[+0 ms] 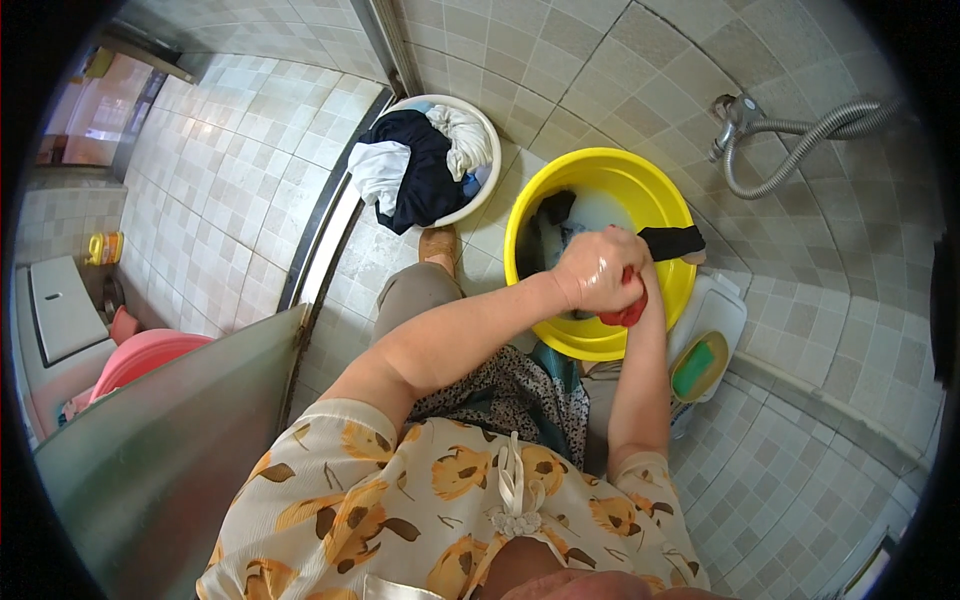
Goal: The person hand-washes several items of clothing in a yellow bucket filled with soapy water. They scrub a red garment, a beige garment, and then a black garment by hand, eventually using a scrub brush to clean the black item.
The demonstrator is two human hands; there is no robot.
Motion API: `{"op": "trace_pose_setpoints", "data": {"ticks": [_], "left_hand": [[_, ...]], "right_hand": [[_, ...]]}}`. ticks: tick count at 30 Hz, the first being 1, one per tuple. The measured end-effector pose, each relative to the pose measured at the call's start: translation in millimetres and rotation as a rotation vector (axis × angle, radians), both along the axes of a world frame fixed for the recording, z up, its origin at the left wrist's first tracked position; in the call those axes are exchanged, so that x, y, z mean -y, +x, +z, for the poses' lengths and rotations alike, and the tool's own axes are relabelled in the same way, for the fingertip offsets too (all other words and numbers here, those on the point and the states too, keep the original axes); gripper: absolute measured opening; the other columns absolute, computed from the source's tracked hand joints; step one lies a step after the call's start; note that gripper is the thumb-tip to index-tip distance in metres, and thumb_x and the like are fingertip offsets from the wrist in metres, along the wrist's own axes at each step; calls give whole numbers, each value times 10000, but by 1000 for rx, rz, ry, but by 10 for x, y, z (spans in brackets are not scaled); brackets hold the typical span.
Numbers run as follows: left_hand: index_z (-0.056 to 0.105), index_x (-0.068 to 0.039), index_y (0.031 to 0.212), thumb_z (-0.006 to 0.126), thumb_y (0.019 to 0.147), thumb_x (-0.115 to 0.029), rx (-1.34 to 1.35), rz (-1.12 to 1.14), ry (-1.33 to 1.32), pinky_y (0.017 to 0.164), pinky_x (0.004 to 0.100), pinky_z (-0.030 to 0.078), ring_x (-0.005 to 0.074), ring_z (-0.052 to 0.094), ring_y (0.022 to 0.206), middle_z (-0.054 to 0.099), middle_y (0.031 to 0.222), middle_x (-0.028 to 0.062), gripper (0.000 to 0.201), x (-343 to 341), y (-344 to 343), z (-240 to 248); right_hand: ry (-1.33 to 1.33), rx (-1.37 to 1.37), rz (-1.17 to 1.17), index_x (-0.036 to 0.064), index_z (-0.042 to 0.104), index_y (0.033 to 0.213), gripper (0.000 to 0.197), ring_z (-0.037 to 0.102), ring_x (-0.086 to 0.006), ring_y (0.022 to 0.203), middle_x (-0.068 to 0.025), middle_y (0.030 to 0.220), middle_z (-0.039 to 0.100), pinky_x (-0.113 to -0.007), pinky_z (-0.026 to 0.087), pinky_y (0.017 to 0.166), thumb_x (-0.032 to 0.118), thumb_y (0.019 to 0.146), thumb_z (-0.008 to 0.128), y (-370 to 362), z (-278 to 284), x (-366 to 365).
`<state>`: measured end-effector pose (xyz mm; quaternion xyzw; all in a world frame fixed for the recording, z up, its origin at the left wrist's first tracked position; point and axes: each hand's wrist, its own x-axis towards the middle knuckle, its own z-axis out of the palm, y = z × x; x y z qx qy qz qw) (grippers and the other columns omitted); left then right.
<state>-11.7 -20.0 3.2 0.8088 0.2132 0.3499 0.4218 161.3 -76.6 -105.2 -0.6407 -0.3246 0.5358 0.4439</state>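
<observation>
My two hands meet over the yellow tub (pixel 672 188). My left hand (pixel 598 268), wet and shiny, is closed in front of my right wrist. Red cloth (pixel 628 308) bulges out below its fingers, against my right forearm. A piece of black cloth (pixel 672 241) juts out to the right from where my right hand (pixel 640 252) is. Most of that hand is hidden behind the left one and the black cloth, so its fingers do not show. Dark and bluish laundry (pixel 548 222) lies in cloudy water in the tub.
A white basin (pixel 490 135) heaped with dark and white clothes stands left of the tub. At right, a green soap bar (pixel 693 370) lies in a dish on a white container (pixel 722 305). A shower hose (pixel 765 190) hangs on the wall. A glass panel (pixel 180 450) and pink basin (pixel 150 355) are at left.
</observation>
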Motion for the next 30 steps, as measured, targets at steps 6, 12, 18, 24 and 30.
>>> {"op": "trace_pose_setpoints", "data": {"ticks": [6,12,18,24,30], "left_hand": [[636,-1,807,644,741,-167,170,513,-931,621,301,486,189,598,650,629,741,66,179,-401,81,-327],[548,-18,934,616,800,-175,643,328,-1725,725,372,518,232,596,776,599,918,119,217,-902,-287,-292],[563,8,883,668,768,-121,658,500,-1097,691,330,516,194,591,752,598,844,95,202,-1486,-873,349],[588,-18,771,719,736,-217,336,635,-426,631,252,449,125,532,669,580,717,30,241,-1893,-1051,131],[538,3,1070,668,735,-147,-476,648,107,847,446,446,427,522,958,546,1027,245,389,-1877,-1854,-1716]], "right_hand": [[174,-519,-702,35,546,1124,376,583,-197,912,-64,1062,592,-352,476,808,341,907,566,-299,362,-202],[203,-463,-380,115,331,1387,631,555,-258,1086,-81,1293,471,-432,479,855,521,918,448,-460,886,-210],[54,-176,-98,55,283,1410,683,627,-248,923,-174,1311,456,-336,523,716,555,946,329,-602,921,-241],[-10,-164,-119,-19,459,1255,649,639,-231,805,-206,1149,554,-313,525,667,540,948,340,-520,916,-194],[-96,-151,-71,-22,505,1191,588,635,-218,761,-181,1080,589,-304,520,648,501,946,395,-572,892,-236]]}}
